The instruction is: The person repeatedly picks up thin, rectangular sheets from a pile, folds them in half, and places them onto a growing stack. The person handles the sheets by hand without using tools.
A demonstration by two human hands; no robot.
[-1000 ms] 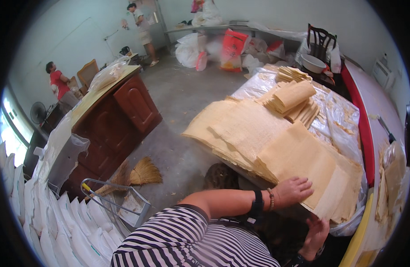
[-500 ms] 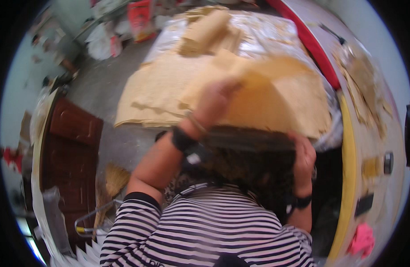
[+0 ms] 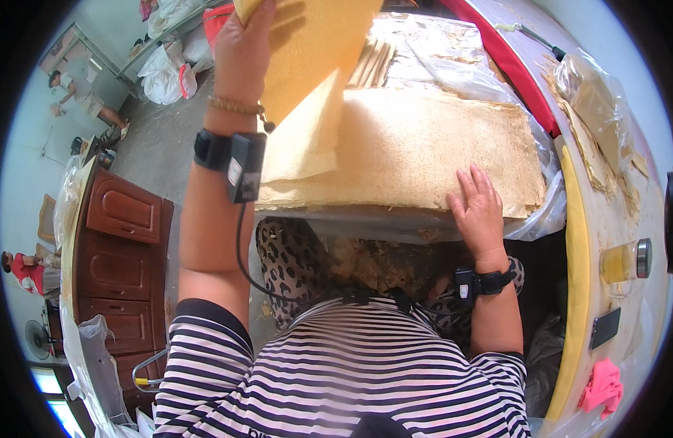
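Note:
My left hand (image 3: 245, 55) is raised at the upper left, its fingers closed on the edge of a thin tan sheet (image 3: 314, 55). That sheet hangs upright and its lower part reaches down toward the left side of a wide stack of similar sheets (image 3: 424, 146). What the sheet is made of I cannot tell; it looks fibrous, and light shines through it. My right hand (image 3: 480, 212) rests on the near right edge of the stack, fingers stretched and apart, holding nothing. Behind the lifted sheet, part of the stack is hidden.
Clear plastic (image 3: 442, 44) covers the work table. At the right stand a side bench with a lidded jar (image 3: 621, 261), a phone (image 3: 605, 328) and a pink cloth (image 3: 601, 387). A brown wooden cabinet (image 3: 121, 270) is at left. Two people (image 3: 33, 270) are farther off.
My left hand has swung up and left with the sheet, baring the right part of the stack. My right hand has shifted slightly left and now lies on the stack's near edge.

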